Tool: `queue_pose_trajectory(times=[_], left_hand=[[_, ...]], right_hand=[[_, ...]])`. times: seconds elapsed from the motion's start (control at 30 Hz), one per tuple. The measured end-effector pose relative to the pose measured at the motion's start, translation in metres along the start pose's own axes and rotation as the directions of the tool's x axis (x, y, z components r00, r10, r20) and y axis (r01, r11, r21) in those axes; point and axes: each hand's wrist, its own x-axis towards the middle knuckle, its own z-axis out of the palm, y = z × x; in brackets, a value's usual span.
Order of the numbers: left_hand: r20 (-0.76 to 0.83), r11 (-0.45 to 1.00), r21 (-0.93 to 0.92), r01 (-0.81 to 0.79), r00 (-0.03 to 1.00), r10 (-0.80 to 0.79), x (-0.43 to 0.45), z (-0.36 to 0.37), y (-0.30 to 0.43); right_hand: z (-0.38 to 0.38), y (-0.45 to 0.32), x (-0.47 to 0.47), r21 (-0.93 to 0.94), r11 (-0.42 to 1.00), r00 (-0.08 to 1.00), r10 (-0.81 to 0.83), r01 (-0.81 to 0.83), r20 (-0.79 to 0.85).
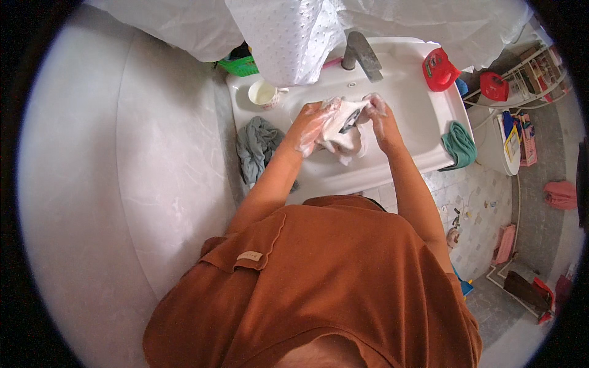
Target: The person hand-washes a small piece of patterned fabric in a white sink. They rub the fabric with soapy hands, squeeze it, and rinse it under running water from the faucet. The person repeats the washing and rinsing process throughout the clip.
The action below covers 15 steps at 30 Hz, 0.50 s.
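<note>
A wet white cloth item with a dark printed patch (pixel 343 124) is stretched between my two hands over the white ceramic sink (pixel 416 133). Soap suds cover my left hand (pixel 316 124), which grips the cloth's left side. The cloth's upper right edge is pinched in my right hand (pixel 378 112), also sudsy. Lower folds of the cloth hang toward the basin. Behind the hands stands a dark grey faucet (pixel 361 55); whether water runs from it cannot be seen.
A white mug (pixel 264 95) and a crumpled grey cloth (pixel 258 147) lie on the sink's left ledge. At the right are a red detergent bottle (pixel 439 71) and a folded green cloth (pixel 460 145). A white patterned curtain (pixel 294 41) hangs over the back edge.
</note>
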Motion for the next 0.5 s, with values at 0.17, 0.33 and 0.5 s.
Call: queue_pose_trajectory(times=[0.17,0.33,0.5], left_hand=[[-0.165,0.972,-0.206,-0.111,0.983,0.077,0.023,-0.026,-0.022],[-0.175,0.928,-0.363,0.085,0.972,-0.158,0.003,-0.011,-0.034],[-0.175,0.892,-0.417,0.176,0.947,-0.269,0.012,-0.004,-0.064]], right_hand=[[0.025,-0.027,-0.014,-0.069,0.997,0.999,-0.042,0.042,0.005],[0.087,-0.057,-0.06,-0.486,0.802,0.933,-0.24,0.346,0.267],[0.07,-0.035,-0.033,-0.688,0.69,0.959,-0.282,0.227,0.034]])
